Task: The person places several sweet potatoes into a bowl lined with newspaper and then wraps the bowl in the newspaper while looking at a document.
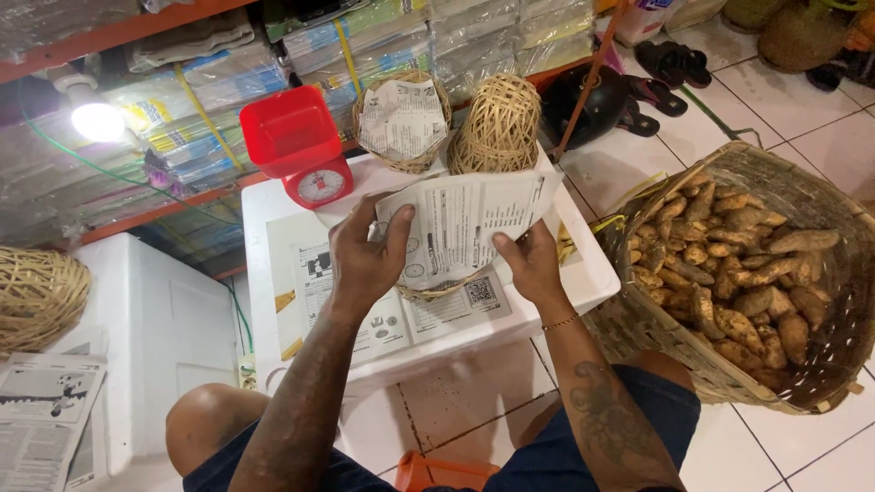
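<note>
My left hand (365, 255) and my right hand (531, 261) both grip a printed sheet of paper (465, 219), holding it over a small woven basket (428, 292) that it mostly hides. The basket rests on a white box-like table (583, 273) in front of my knees. More printed sheets (392, 319) lie flat on that table under the basket.
A red kitchen scale (301, 150) stands at the table's back. Behind it sit a paper-lined wicker basket (401, 123) and an upturned one (499, 123). A large woven basket (820, 210) of sweet potatoes (729, 264) stands on the tiled floor at right. Another basket (36, 292) and newspapers (46, 410) lie left.
</note>
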